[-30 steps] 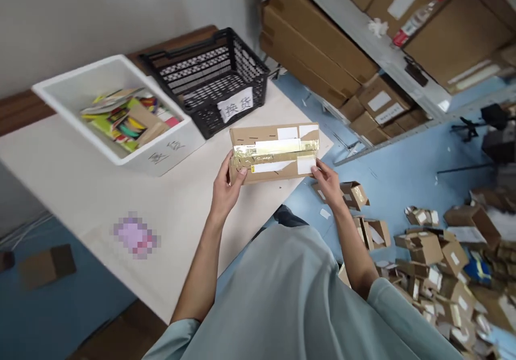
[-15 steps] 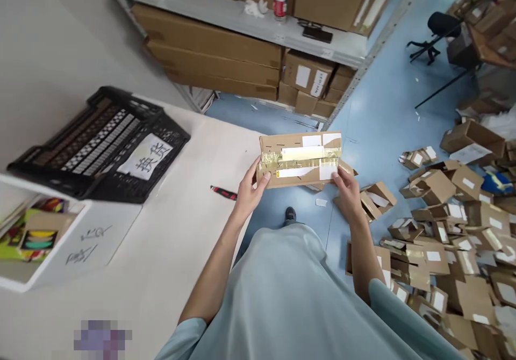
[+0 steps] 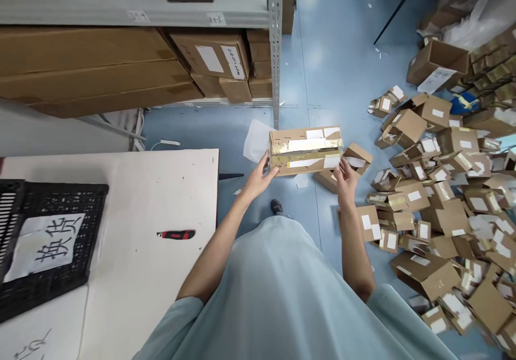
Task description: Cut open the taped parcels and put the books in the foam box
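I hold a flat brown cardboard box [image 3: 305,149] with yellowish tape and white labels in front of me, above the blue floor. My left hand [image 3: 260,173] grips its left end, thumb on top. At its right end my right hand [image 3: 345,175] pinches the lower corner. The box is level and its long side runs left to right.
A white table [image 3: 133,199] lies to my left with a red and black utility knife [image 3: 176,235] and a black crate [image 3: 44,242] bearing a paper sign. A metal shelf [image 3: 133,11] with large cartons stands ahead. Many small boxes [image 3: 439,188] litter the floor on the right.
The view has swung right, away from the table toward the floor and shelf. The white bin has left the view. Both hands still hold the box, carried out past the table edge.
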Demonstrator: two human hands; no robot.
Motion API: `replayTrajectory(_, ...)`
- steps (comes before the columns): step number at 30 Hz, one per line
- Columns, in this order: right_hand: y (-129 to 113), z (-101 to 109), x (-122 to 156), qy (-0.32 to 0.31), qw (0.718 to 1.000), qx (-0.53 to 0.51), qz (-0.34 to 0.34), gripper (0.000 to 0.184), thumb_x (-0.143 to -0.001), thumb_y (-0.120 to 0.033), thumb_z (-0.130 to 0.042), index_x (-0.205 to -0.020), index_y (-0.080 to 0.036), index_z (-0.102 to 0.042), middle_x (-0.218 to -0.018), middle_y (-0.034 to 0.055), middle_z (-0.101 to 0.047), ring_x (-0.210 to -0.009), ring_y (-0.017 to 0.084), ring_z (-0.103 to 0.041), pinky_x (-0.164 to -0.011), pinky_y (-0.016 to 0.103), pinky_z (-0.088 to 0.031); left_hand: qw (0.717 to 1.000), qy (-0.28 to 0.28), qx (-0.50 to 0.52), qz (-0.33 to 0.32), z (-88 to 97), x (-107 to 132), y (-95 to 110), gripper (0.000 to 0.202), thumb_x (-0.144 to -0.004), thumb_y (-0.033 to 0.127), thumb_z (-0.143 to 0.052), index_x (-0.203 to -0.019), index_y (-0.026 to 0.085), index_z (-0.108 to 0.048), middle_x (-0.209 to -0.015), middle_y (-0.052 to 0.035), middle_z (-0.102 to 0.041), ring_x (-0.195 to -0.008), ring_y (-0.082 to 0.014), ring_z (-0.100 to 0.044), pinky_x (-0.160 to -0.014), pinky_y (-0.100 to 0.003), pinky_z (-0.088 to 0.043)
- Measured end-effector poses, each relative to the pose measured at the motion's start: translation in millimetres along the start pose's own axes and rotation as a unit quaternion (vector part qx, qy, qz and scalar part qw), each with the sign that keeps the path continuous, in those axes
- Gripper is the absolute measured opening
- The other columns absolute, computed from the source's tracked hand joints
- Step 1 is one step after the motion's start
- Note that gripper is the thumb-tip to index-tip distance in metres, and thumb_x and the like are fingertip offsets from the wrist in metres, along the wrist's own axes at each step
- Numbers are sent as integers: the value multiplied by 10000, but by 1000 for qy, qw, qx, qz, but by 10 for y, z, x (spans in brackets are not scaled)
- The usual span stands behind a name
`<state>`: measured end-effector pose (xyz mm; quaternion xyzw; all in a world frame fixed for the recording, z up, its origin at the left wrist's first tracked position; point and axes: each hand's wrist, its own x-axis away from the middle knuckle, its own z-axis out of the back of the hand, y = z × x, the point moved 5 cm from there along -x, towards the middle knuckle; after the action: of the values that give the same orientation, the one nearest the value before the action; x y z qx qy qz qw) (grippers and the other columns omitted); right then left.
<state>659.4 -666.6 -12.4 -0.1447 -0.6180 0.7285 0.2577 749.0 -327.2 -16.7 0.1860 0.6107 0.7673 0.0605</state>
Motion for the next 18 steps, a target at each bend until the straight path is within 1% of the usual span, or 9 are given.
replayTrajectory(2,199,109,-64,56,998,18,-25,955,-854,-788,-804,-1540,-130,-715,-1607,253,-699,-1519,412,-664,-1291,616,-524,998,-23,-39,41,-131,-120,-167,868,-1045,564,-750,-1804,277,-441,-1840,-125,-465,-1710,-379,-452,-1416,-563,-387)
replayTrajectory(3,281,130,-74,67,997,26,-36,952,-848,-796,-794,-1519,-124,-722,-1587,262,-709,-1499,415,-677,-1278,620,-535,996,-30,-58,57,-176,-137,-238,839,-1049,532,-739,-1794,267,-459,-1840,-128,-463,-1717,-381,-439,-1415,-569,-383)
replayTrajectory(5,394,96,-60,57,997,35,-46,913,-863,-806,-763,-1475,-130,-740,-1542,258,-738,-1460,408,-702,-1253,614,-556,993,-40,-79,82,-223,-91,-350,791,-1062,495,-698,-1780,245,-480,-1833,-135,-470,-1706,-379,-460,-1396,-564,-408)
replayTrajectory(6,427,45,-39,42,997,41,-45,888,-871,-810,-748,-1446,-133,-753,-1512,253,-757,-1435,403,-716,-1241,608,-565,992,-40,-82,91,-222,-34,-394,776,-1066,493,-682,-1772,235,-490,-1826,-139,-480,-1692,-378,-483,-1385,-558,-425)
replayTrajectory(8,458,-125,13,-3,998,55,-42,840,-886,-812,-728,-1383,-137,-779,-1450,243,-791,-1389,395,-741,-1224,601,-574,991,-24,-77,107,-166,133,-475,743,-1065,497,-665,-1744,227,-528,-1803,-142,-516,-1661,-374,-528,-1372,-544,-444)
replayTrajectory(11,445,-525,77,-99,991,77,-41,746,-896,-794,-724,-1279,-160,-813,-1371,227,-830,-1337,398,-765,-1195,607,-587,990,12,-51,132,9,471,-601,703,-1051,494,-666,-1689,210,-585,-1767,-152,-564,-1651,-363,-543,-1376,-526,-445)
replayTrajectory(14,381,-1066,107,-213,972,92,-37,651,-921,-754,-729,-1233,-192,-825,-1336,203,-849,-1329,396,-774,-1191,595,-591,985,57,-11,162,219,897,-751,676,-1044,492,-663,-1645,188,-614,-1733,-177,-598,-1631,-365,-569,-1345,-523,-490)
replayTrajectory(16,327,-1483,138,-290,952,97,-30,612,-951,-734,-716,-1248,-209,-823,-1343,184,-851,-1331,380,-778,-1205,574,-584,977,111,19,183,343,1230,-856,656,-1038,509,-665,-1611,193,-636,-1705,-185,-627,-1600,-367,-604,-1318,-526,-521)
replayTrajectory(18,280,-1913,211,-361,927,104,-24,600,-956,-734,-717,-1249,-221,-821,-1352,170,-852,-1322,367,-783,-1210,561,-582,961,182,51,200,424,1596,-951,653,-1020,556,-678,-1570,204,-661,-1671,-187,-660,-1567,-368,-638,-1304,-535,-536)
